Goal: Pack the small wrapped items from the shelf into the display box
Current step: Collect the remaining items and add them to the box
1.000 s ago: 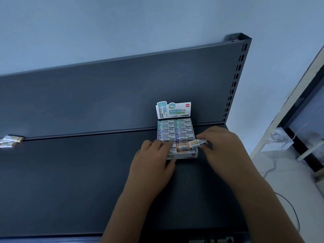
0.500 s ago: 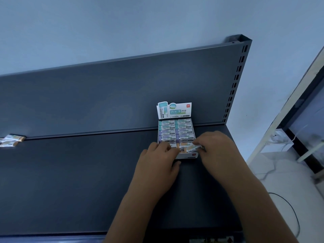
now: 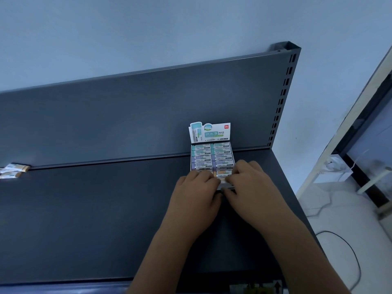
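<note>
A dark grey metal shelf (image 3: 95, 219) stands against a pale blue wall (image 3: 127, 39). The display box (image 3: 210, 133) sits near the shelf's back right corner with its flap upright and teal, purple and orange wrapped items (image 3: 222, 155) in rows. Two loose items (image 3: 13, 170) lie at the back left edge. The left hand (image 3: 195, 196) rests straight fingers on the front row. The right hand (image 3: 252, 187) curls there, perhaps pinching one; it is unclear.

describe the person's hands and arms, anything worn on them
Both forearms are bare as far as the picture shows, with no sleeves in view. The left hand and right hand wear no gloves, and no watch, ring or band shows. The dim light hides finer marks.
</note>
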The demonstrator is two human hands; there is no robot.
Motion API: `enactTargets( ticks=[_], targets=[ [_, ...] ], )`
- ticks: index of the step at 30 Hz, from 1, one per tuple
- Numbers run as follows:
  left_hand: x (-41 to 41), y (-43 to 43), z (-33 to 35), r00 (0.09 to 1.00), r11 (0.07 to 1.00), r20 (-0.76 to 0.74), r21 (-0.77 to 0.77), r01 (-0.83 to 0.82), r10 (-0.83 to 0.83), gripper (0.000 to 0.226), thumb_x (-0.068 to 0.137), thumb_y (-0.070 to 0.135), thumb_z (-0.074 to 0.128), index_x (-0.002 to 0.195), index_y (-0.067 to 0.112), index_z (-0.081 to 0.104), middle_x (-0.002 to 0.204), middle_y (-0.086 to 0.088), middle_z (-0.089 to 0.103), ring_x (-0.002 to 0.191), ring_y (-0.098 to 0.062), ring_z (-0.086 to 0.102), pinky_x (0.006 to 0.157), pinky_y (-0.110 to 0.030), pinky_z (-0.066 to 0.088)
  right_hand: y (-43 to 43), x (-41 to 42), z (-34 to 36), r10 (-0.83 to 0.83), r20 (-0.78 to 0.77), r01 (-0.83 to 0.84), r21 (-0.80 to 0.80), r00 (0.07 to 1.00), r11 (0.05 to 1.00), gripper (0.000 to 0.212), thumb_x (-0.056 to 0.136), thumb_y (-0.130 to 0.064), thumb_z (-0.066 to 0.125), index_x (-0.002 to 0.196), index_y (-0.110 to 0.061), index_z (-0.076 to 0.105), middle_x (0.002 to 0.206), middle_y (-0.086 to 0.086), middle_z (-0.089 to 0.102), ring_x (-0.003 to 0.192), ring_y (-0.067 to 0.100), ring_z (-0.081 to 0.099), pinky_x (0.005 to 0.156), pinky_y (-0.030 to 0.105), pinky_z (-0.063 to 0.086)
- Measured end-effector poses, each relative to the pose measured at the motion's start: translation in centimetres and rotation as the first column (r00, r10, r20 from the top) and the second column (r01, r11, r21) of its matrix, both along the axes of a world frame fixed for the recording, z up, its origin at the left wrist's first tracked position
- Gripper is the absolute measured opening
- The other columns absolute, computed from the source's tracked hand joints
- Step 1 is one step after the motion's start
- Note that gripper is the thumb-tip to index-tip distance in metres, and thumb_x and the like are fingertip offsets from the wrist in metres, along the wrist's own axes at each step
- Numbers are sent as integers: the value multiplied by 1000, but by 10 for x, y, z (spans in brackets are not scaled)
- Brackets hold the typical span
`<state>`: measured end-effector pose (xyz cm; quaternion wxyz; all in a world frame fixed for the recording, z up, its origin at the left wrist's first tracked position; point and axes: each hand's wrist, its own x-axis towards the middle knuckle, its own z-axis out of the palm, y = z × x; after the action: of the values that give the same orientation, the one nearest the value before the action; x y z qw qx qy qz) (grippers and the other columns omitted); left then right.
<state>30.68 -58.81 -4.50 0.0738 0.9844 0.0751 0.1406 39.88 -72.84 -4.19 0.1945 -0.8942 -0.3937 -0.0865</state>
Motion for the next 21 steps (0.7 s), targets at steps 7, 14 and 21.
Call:
enactTargets(
  ticks=[7, 14, 21],
  targets=[
    [0, -4, -2, 1000, 1000, -11, -18, -15, 15, 28, 87, 41, 53, 109, 27, 65, 113, 11, 59, 109, -16, 51, 93, -34, 42, -3, -3, 3, -32, -18, 31, -29, 999, 999, 22, 87, -35, 53, 85, -22, 70, 86, -8, 52, 86, 16, 44, 71, 36, 48],
    [-7, -7, -6, 1000, 999, -9, -42, -12, 11, 42, 87, 39, 51, 125, 22, 61, 125, 7, 58, 125, -21, 43, 101, -38, 46, -6, -12, 2, -48, -59, 45, -42, 997, 998, 26, 87, -39, 56, 101, -23, 70, 99, -11, 55, 92, 15, 46, 76, 33, 49],
    [-19, -4, -5, 997, 997, -23, -43, -70, 69, 49, 89, 41, 58, 135, 24, 56, 132, 9, 57, 127, -19, 46, 104, -40, 44, -12, -17, 2, -36, -77, 35, -8, 996, 999, 32, 87, -42, 60, 112, -23, 67, 110, -10, 58, 103, 17, 48, 85, 34, 50]
  ],
)
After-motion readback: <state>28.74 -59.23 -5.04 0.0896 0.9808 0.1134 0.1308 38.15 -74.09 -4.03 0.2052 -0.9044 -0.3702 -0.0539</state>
